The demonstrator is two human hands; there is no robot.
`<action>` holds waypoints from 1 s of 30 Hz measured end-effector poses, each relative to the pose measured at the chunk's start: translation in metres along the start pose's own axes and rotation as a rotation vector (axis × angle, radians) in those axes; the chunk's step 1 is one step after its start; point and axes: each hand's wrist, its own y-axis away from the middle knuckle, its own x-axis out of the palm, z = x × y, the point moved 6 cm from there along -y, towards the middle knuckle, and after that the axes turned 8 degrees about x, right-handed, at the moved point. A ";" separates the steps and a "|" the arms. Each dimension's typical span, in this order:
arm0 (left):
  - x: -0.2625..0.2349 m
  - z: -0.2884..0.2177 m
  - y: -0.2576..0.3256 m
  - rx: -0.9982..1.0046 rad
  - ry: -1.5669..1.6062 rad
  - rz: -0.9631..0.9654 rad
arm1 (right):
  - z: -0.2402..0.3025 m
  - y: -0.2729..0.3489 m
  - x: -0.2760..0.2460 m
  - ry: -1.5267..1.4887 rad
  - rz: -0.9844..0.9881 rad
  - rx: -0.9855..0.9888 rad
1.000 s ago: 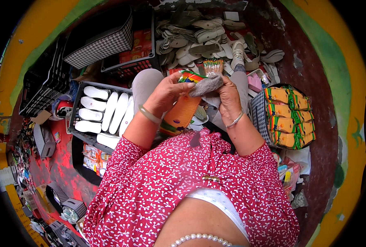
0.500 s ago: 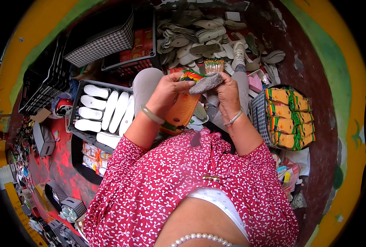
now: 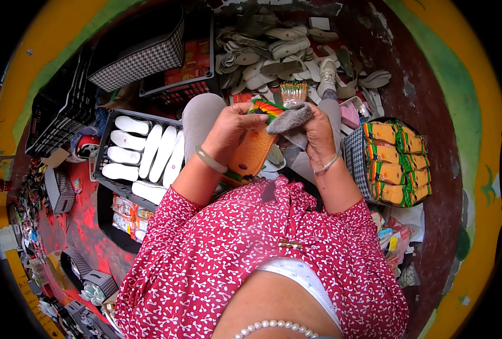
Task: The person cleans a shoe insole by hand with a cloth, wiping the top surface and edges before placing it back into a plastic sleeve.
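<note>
While the left hand (image 3: pixel 228 127) grips the orange sole (image 3: pixel 255 151) at frame centre, the right hand (image 3: pixel 317 133) pinches grey fabric (image 3: pixel 289 117) onto its toe, likely needing firm, even pressing.

A black crate (image 3: pixel 105 148) on the left holds white shoe soles (image 3: pixel 143 155) lying in rows. Behind it stands a checkered fabric box (image 3: pixel 141 56), and beside that another black crate (image 3: pixel 177 87) with red packages inside. At the far end a loose pile of grey and beige soles (image 3: pixel 285 48) lies on the floor. On the right, a checkered basket (image 3: pixel 354 161) carries stacked orange pieces with green and multicoloured straps (image 3: pixel 395 161). The floor (image 3: pixel 87 231) is red.
</note>
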 end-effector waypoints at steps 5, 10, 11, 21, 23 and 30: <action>-0.034 -0.017 -0.003 0.103 0.142 -0.060 | 0.026 0.001 -0.050 -0.070 -0.069 -0.074; -0.028 -0.026 -0.003 0.094 0.195 -0.055 | 0.022 0.005 -0.031 -0.258 0.197 0.057; -0.027 -0.024 -0.004 0.093 0.208 -0.060 | 0.015 0.002 -0.024 -0.229 0.241 0.142; 0.000 -0.011 -0.010 0.148 0.084 -0.037 | -0.019 -0.002 0.037 0.252 0.207 0.075; -0.011 0.001 -0.014 0.181 0.041 -0.057 | -0.025 -0.008 0.030 0.329 0.182 0.048; -0.001 -0.002 -0.012 0.197 0.162 -0.169 | -0.044 -0.004 0.024 0.413 0.173 0.137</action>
